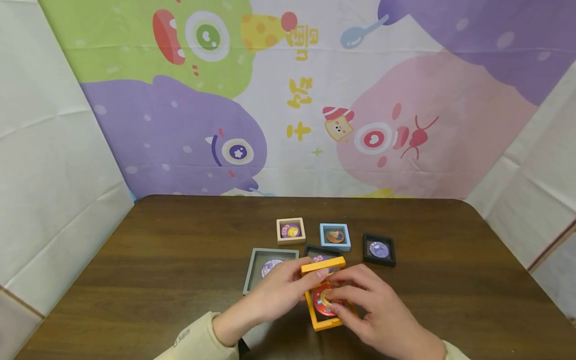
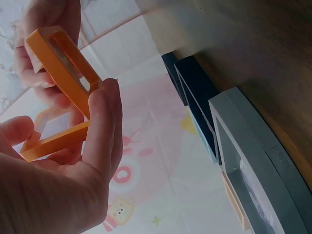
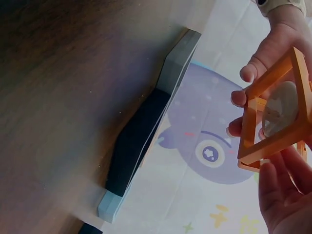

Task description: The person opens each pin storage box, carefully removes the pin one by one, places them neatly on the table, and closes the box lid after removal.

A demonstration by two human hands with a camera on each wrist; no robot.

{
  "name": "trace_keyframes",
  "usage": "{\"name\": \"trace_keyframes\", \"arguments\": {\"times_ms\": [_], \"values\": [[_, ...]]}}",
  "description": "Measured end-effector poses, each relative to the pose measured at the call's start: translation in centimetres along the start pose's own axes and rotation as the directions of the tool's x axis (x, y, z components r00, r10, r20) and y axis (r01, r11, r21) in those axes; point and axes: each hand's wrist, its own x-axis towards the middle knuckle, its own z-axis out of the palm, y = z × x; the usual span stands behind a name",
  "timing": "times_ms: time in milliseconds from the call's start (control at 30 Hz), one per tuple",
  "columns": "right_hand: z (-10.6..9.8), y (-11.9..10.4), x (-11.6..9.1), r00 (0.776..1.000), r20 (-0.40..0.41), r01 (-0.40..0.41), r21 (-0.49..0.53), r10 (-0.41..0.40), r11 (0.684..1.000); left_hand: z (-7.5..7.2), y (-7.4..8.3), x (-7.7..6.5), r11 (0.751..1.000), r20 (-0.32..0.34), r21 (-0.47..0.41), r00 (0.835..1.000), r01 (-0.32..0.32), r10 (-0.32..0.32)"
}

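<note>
A yellow-orange hinged display frame point(image 1: 327, 324) stands opened like a book, its lid point(image 1: 323, 265) tilted up. My left hand point(image 1: 281, 287) grips it on the left, thumb against the lid; in the left wrist view, that hand's fingers reach around the frame's hinge side. Inside lies a round red badge point(image 1: 320, 306) with a cream and blue picture. The right hand point(image 1: 382, 310) has its thumb and fingertips curled onto the badge, covering part of it. From the right wrist view, the badge's pale back point(image 3: 280, 109) shows within the frame.
Beyond the hands, other framed badges lie on the brown table point(image 1: 180, 240): grey frame point(image 1: 248, 272), beige frame point(image 1: 278, 235), light blue frame point(image 1: 336, 246) and black frame point(image 1: 390, 260). Another black frame point(image 1: 310, 250) is partly hidden behind the lid. A cartoon cloth point(image 1: 279, 175) hangs behind.
</note>
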Motion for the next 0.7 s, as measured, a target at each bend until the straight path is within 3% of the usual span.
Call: {"name": "trace_keyframes", "arguments": {"times_ms": [367, 700], "values": [[0.28, 0.42, -0.56, 0.998, 0.062, -0.008, -0.048, 0.011, 0.999, 0.29, -0.12, 0.09, 0.996, -0.018, 0.094, 1.000, -0.003, 0.004], [0.35, 0.51, -0.82, 0.989, 0.126, -0.073, -0.053, 0.080, 0.996, 0.31, -0.20, 0.15, 0.984, -0.027, 0.179, 0.999, -0.013, 0.018]]}}
